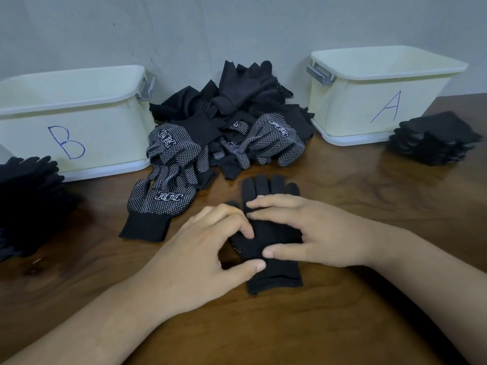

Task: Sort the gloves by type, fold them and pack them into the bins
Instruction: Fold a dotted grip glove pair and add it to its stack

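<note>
Black knit fabric makes up the glove [268,234] that is laid flat on the wooden table [342,325] at the centre of the frame, fingers toward the top, cuff toward the bottom. It is covered across its middle by both hands. The right hand [311,230] is spread, with straight fingers laid flat over the palm area and the thumb pressed lower down. The left hand [208,248] is bent, fingertips set on the glove and thumb against its left edge near the cuff; whether that edge is actually pinched cannot be told. A few white dots are seen at the left edge, so a dotted face is probably turned down. The glove is judged light, limp and easily creased. A fold is best made by the fingertips or cuff being taken and carried over while the middle is pinned. Bare wood lies below and to the lower right. Just above the glove's fingers, the unsorted pile [226,122] crowds in, and a dotted glove [160,198] lies near on the left. Bin B [73,122] stands at upper left and bin A [369,101] at upper right, with folded stacks at the left edge [26,201] and right edge [434,138].
</note>
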Demonstrator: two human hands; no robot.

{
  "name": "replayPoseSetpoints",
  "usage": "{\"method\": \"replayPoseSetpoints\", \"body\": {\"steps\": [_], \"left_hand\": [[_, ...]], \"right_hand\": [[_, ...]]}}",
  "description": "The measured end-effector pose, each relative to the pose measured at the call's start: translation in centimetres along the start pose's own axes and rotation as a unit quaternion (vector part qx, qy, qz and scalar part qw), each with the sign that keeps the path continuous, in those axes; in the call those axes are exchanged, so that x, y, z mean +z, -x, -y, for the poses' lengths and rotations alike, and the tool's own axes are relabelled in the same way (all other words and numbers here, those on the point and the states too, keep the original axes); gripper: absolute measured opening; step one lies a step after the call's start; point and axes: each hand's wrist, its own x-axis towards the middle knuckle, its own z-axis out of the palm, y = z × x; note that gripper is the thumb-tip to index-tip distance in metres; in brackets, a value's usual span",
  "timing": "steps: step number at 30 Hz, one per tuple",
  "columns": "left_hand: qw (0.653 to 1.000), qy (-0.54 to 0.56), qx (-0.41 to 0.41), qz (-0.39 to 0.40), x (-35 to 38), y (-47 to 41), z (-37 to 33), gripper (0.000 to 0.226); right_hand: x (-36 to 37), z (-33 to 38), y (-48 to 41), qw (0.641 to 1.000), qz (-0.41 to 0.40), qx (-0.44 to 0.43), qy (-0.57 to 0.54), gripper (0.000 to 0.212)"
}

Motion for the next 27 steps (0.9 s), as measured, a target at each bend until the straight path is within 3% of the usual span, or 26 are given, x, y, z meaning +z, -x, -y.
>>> {"method": "replayPoseSetpoints", "body": {"steps": [4,7,13,17,21,22,24,27], "left_hand": [[1.000,-0.013,-0.001,0.010,0.0,0.1,-0.2,0.044],[1.000,-0.016,0.001,0.006,0.0,0.2,-0.2,0.044],[0.999,-0.033,0.001,0.006,-0.1,0.1,-0.4,0.043],[1.000,-0.025,0.002,-0.003,0.0,0.2,-0.4,0.039],[0.996,0.059,-0.014,-0.071,-0.6,-0.1,-0.1,0.010],[0.994,0.062,-0.022,-0.085,-0.8,-0.2,0.2,0.011],[0.994,0.063,-0.033,-0.087,-1.1,-0.2,0.7,0.029],[0.995,0.074,-0.025,-0.055,-1.1,-0.2,0.8,0.036]], "right_hand": [[-0.4,-0.5,-0.6,0.994,0.065,-0.002,0.085,0.080],[-0.7,-0.7,-1.0,0.991,0.074,0.007,0.113,0.077],[-1.0,-2.7,-2.5,0.989,0.017,0.105,0.098,0.061],[-1.0,-3.9,-2.2,0.990,-0.055,0.102,0.083,0.055],[-1.4,-3.8,-1.0,0.975,-0.219,0.046,-0.002,0.029],[-1.5,-3.5,-0.5,0.968,-0.245,0.037,-0.038,0.025],[-1.5,-2.6,0.3,0.961,-0.250,0.021,-0.119,0.020],[-1.4,-0.3,0.5,0.963,-0.178,-0.015,-0.203,0.015]]}}
